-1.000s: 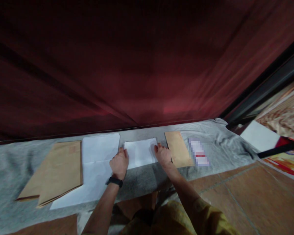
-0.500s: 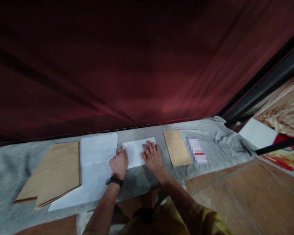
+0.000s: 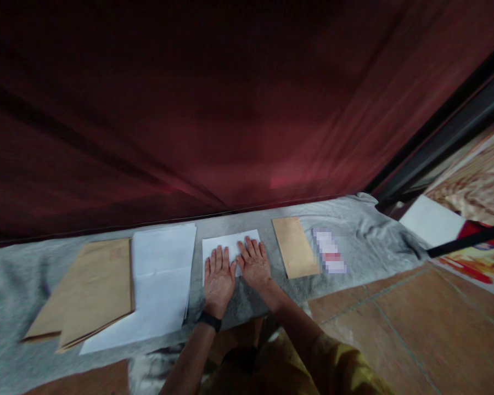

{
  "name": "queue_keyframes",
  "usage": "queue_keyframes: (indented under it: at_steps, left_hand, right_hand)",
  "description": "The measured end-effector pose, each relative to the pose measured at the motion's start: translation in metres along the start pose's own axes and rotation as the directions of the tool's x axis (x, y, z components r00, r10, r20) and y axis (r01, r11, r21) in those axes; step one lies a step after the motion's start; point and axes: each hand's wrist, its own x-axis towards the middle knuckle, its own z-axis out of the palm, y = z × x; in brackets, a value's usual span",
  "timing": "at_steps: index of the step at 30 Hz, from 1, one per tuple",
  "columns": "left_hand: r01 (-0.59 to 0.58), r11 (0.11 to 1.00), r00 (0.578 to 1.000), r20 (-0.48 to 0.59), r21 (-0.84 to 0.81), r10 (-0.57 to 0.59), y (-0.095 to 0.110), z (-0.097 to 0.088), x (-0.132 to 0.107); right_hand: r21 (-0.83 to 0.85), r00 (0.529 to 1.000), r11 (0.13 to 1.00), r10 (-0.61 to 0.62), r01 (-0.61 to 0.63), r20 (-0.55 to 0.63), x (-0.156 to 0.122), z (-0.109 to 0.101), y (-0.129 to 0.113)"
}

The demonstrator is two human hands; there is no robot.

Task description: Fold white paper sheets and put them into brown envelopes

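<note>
A small white sheet of paper (image 3: 230,239), which looks folded, lies on the grey cloth in front of me. Flat on its left part rests my left hand (image 3: 219,277), fingers stretched out, a dark band on the wrist. My right hand (image 3: 255,266) presses flat on the right part, fingers spread. The two thumbs come close together near the sheet's lower edge. To the left is a stack of larger white paper (image 3: 160,274), partly under brown envelopes (image 3: 101,291). A single tan envelope (image 3: 294,247) lies right of my right hand.
Beyond the tan envelope is a pale, blurred-out item with a red band (image 3: 330,251). The grey cloth (image 3: 366,236) ends at brown floor tiles (image 3: 395,318). A dark red curtain (image 3: 239,137) hangs behind. At right stand a dark bar (image 3: 448,131) and a colourful printed box (image 3: 477,263).
My left hand has opened from a closed shape at the paper's left edge and moved right to lie flat on the sheet. My right hand stays nearly in place.
</note>
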Motion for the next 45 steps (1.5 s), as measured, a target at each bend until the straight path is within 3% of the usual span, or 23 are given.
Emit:
queue_keyframes:
  at_steps: [7,13,16,18,20,25,30,36,41,45]
  left_hand:
    - [0.01,0.999,0.999,0.05,0.042,-0.012,-0.008,0.004,-0.003]
    - [0.013,0.998,0.999,0.049,0.069,-0.016,-0.006,0.004,-0.003]
    - [0.011,0.997,0.999,0.039,0.07,-0.014,-0.006,0.005,-0.003]
    - [0.005,0.998,0.999,0.049,0.062,-0.008,-0.006,0.005,-0.003]
    - [0.006,0.998,0.998,0.066,0.058,-0.009,-0.006,0.005,-0.002]
    - [0.024,0.998,0.997,0.067,0.057,-0.028,-0.004,0.002,-0.002]
    - [0.029,0.999,0.999,0.045,0.04,-0.03,-0.003,-0.003,-0.002]
    - [-0.025,1.0,0.999,0.029,0.012,0.025,-0.007,-0.003,-0.002]
    - [-0.126,0.991,0.992,0.02,-0.036,0.127,-0.021,-0.003,0.0]
    - [-0.189,0.972,0.981,-0.078,-0.138,0.179,-0.03,-0.017,0.007]
  right_hand:
    - [-0.002,0.999,0.999,0.038,-0.038,-0.038,0.005,0.003,0.016]
    - [-0.025,0.988,0.989,0.142,-0.144,-0.066,0.03,-0.005,0.027]
    - [-0.002,1.0,1.0,-0.014,0.014,-0.028,0.039,-0.003,0.018]
    - [0.027,0.981,0.981,-0.193,0.192,0.03,0.042,0.002,0.01]
    - [0.038,0.963,0.965,-0.263,0.261,0.064,0.045,0.006,0.005]
    - [0.015,0.98,0.989,-0.151,0.15,0.13,0.062,-0.01,0.014]
    - [0.007,0.97,0.996,-0.094,0.094,0.224,0.088,-0.036,0.022]
    - [0.032,0.943,0.999,0.02,-0.033,0.333,0.119,-0.047,0.021]
    - [0.186,0.895,0.96,0.111,-0.209,0.432,0.129,-0.064,0.032]
    - [0.403,0.887,0.838,0.187,-0.368,0.421,0.109,-0.079,0.048]
